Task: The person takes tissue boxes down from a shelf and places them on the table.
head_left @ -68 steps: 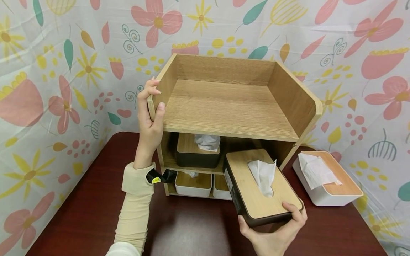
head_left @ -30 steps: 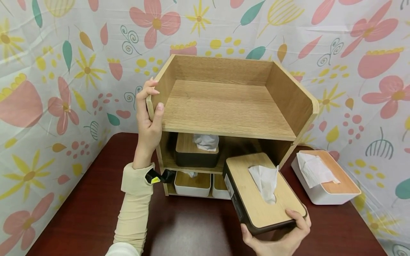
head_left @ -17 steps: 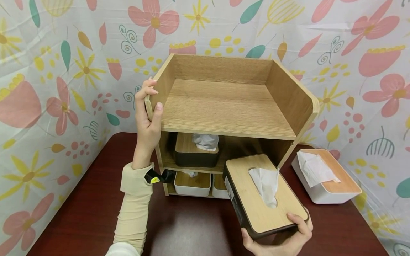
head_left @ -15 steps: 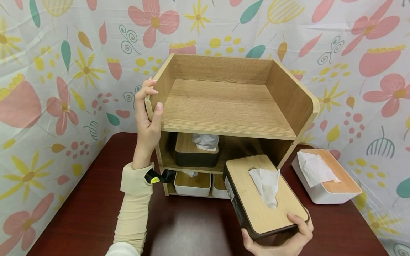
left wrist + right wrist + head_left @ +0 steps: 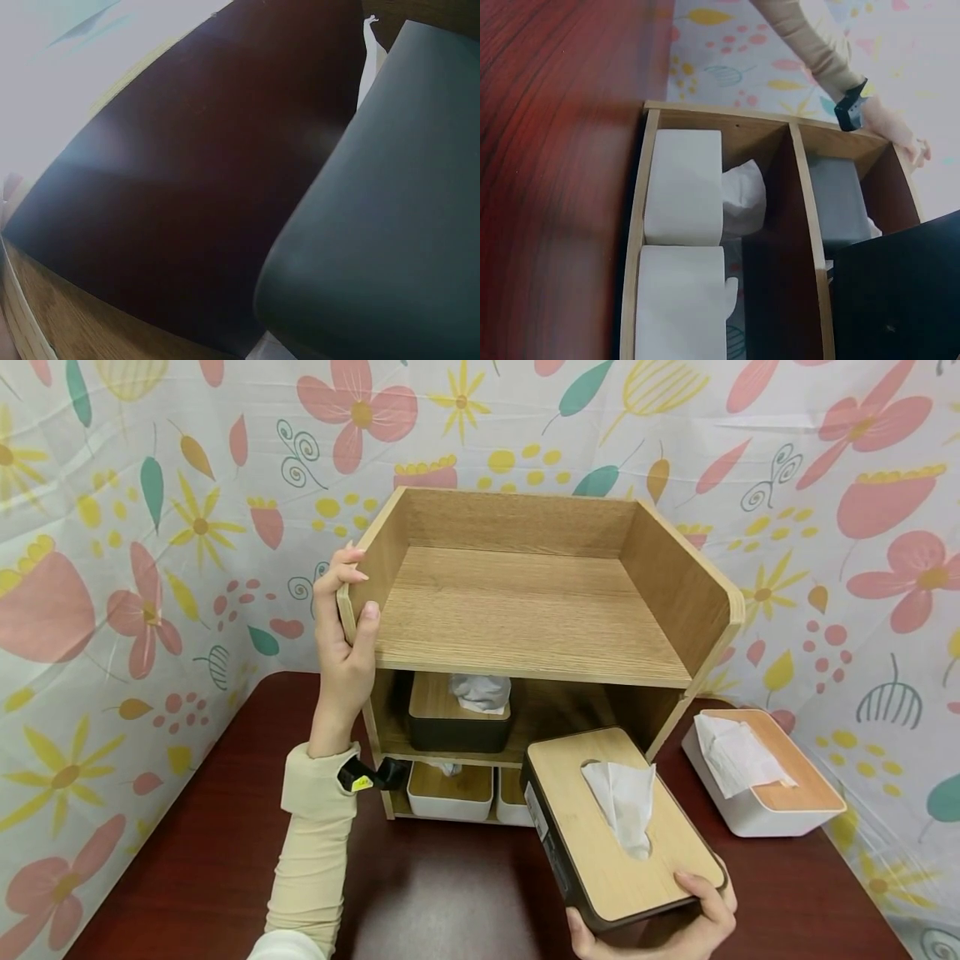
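My left hand (image 5: 342, 635) grips the left side panel of a wooden desktop shelf (image 5: 517, 610), thumb on the inner side and fingers over the edge. With my right hand (image 5: 682, 931) I hold a dark tissue box (image 5: 577, 827) with a light wooden lid by its near end. It is tilted, in front of the shelf's right side, with a tissue (image 5: 622, 806) sticking out of its slot. Another dark tissue box (image 5: 461, 731) stands in the left of the middle compartment. Below it sit white tissue boxes (image 5: 450, 806), also seen in the right wrist view.
To the right of the shelf, a white tissue box (image 5: 787, 818) with an orange-brown lid stands on the dark red table (image 5: 225, 827). A floral cloth (image 5: 225, 460) hangs close behind and on both sides.
My right hand has drawn the dark tissue box slightly nearer and to the right, away from the shelf. My left hand has kept its grip on the side panel.
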`<state>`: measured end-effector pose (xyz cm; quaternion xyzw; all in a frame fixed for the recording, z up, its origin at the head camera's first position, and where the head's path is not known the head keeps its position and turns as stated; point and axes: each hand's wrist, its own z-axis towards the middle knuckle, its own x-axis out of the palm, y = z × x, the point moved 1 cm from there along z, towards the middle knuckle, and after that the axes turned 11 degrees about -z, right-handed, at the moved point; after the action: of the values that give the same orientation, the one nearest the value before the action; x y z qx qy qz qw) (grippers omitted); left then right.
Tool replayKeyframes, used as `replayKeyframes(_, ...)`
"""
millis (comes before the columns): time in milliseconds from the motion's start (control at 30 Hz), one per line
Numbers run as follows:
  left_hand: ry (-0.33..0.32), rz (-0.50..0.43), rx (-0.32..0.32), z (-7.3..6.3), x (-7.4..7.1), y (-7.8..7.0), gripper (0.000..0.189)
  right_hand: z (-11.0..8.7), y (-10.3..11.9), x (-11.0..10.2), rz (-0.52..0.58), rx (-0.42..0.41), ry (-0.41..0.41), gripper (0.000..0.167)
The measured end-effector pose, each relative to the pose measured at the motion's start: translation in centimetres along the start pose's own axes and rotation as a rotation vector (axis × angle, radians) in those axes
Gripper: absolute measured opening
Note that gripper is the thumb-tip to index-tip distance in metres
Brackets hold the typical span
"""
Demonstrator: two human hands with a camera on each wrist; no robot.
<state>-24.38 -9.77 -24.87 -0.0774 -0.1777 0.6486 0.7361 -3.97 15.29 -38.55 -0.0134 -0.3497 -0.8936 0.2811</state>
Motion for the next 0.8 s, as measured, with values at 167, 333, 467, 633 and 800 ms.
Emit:
replayKeyframes(167, 0.004, -0.004, -0.001, 0.0, 0.0, 0.0, 0.029, -0.4, 0.7, -0.4, -0.018, 0.035, 0.019, 0.096)
replayKeyframes(333, 0.006, -0.003, 0.005, 0.0, 0.1, 0.0, 0.029, -0.6, 1.2, -0.8, 0.002, 0.060, 0.053, 0.096)
replayKeyframes(467, 0.010, -0.008, 0.006, 0.0, 0.1, 0.0, 0.028, -0.6, 1.4, -1.1, 0.016, 0.068, 0.067, 0.096)
replayKeyframes(633, 0.010, -0.020, 0.003, 0.1, 0.1, 0.0, 0.028, -0.5, 1.4, -1.2, 0.018, 0.065, 0.062, 0.096)
replayKeyframes(800, 0.003, -0.016, 0.002, 0.1, 0.0, 0.0, 0.029, -0.5, 1.3, -1.2, 0.021, 0.060, 0.037, 0.098)
